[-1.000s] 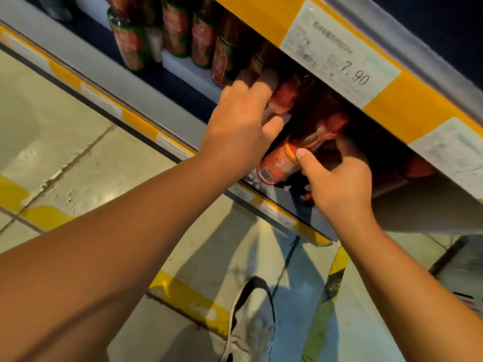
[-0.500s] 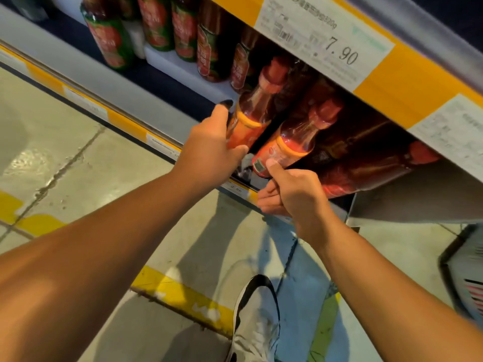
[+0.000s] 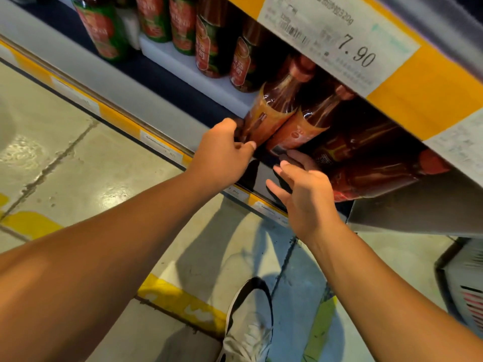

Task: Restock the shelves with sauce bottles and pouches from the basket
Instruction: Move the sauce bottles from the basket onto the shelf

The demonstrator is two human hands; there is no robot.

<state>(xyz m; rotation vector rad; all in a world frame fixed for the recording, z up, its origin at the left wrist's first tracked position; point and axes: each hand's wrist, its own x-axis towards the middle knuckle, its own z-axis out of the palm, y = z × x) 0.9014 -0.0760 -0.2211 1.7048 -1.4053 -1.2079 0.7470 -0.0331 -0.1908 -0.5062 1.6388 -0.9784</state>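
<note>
On the lower shelf (image 3: 167, 82), beneath the yellow price strip (image 3: 428, 97), the left hand (image 3: 222, 158) pinches the base of an orange-labelled red sauce bottle (image 3: 271, 113); the right hand (image 3: 305, 194) hovers spread, just below a second orange-labelled bottle (image 3: 300, 129).

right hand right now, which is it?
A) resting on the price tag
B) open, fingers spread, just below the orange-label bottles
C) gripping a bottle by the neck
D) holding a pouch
B: the right hand has straight, spread fingers and curls round nothing, just under the orange-label bottles, while the left hand pinches the base of the leftmost one.
</note>
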